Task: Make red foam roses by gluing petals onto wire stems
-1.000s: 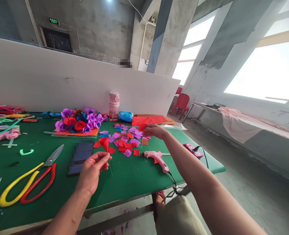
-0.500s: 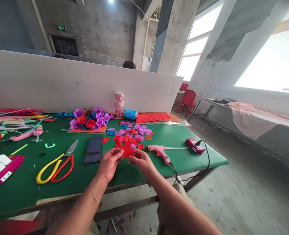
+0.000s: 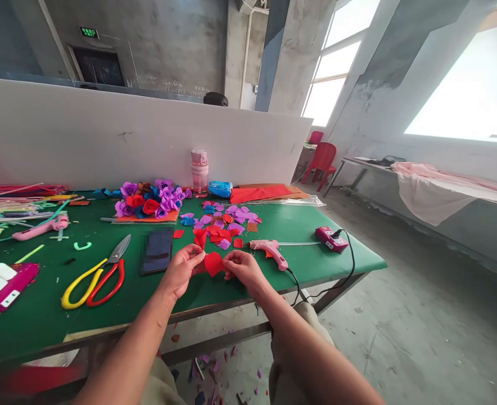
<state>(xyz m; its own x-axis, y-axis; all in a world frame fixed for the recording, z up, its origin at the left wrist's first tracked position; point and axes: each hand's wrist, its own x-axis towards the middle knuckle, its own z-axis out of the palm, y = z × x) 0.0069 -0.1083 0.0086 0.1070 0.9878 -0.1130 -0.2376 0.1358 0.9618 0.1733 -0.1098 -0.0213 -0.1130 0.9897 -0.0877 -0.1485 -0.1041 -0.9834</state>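
Observation:
My left hand [image 3: 180,271] and my right hand [image 3: 240,269] meet over the near part of the green table [image 3: 33,320]. Between them they pinch a red felt petal [image 3: 213,263]. A part-made red felt flower [image 3: 199,237] rises just above my left fingers, which grip it too. Beyond my hands lies a scatter of red, purple and blue felt petals [image 3: 225,224]. The pink glue gun [image 3: 269,251] rests on the table just right of my right hand.
Yellow and red scissors [image 3: 92,275], a dark phone [image 3: 157,251], finished felt roses [image 3: 149,201], a pink bottle [image 3: 198,171], a pink power strip [image 3: 331,238] with black cable, and a pink-white box [image 3: 1,283] lie on the table. A white partition stands behind. Scraps litter the floor.
My right hand came back from the far petal pile with a red petal and joined my left hand. The camera swung left and down, so the table's left side shows.

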